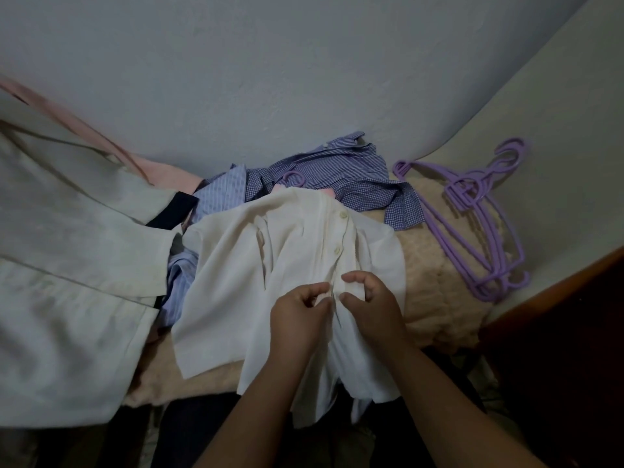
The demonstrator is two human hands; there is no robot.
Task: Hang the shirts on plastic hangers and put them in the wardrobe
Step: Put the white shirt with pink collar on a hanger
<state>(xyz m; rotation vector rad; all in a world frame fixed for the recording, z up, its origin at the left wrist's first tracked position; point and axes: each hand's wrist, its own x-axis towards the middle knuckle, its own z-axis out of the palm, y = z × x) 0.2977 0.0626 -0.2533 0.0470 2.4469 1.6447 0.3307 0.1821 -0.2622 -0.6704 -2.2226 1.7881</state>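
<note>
Centrally, a white buttoned cotton shirt (290,265) is spread over a peach fluffy blanket (435,298), its front placket pinched from either side by the left hand (299,319) and the right hand (369,307), fingers curled onto the cloth. Beyond the hands, a purple checked shirt (337,170) is heaped against the wall. To the right of the right hand, a bundle of lilac plastic hangers (479,217) is laid on the blanket.

Hanger hook (293,177) shows — the rest under shirts (334,170).
</note>
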